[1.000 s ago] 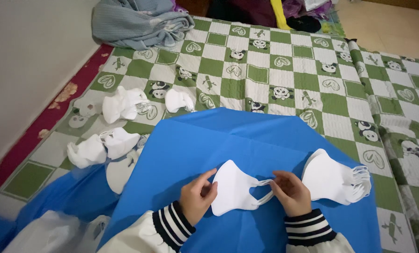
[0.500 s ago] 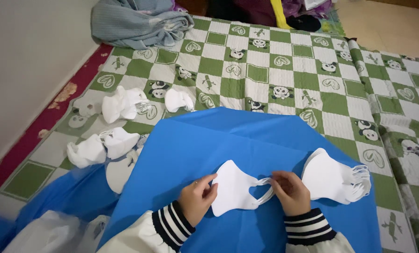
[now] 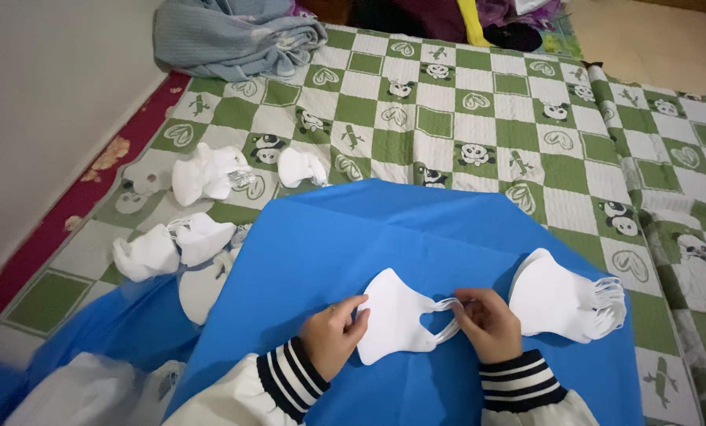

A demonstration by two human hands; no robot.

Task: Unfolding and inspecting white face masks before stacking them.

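A flat white face mask (image 3: pixel 396 323) lies on a blue sheet (image 3: pixel 384 237) spread over my lap. My left hand (image 3: pixel 333 338) presses on the mask's left edge with its fingertips. Pinching the mask's ear loops (image 3: pixel 445 312) at the right side is my right hand (image 3: pixel 488 323). A stack of similar white masks (image 3: pixel 562 298) rests on the blue sheet just right of my right hand.
Several loose white masks (image 3: pixel 203 173) lie in clumps on the green and white checked quilt (image 3: pixel 479 118) to the left. A grey blanket (image 3: pixel 234 35) is bundled at the far left corner. A wall (image 3: pixel 45 95) runs along the left.
Both hands stay on the mask; my right hand has shifted slightly on the ear loops. Nothing else has moved.
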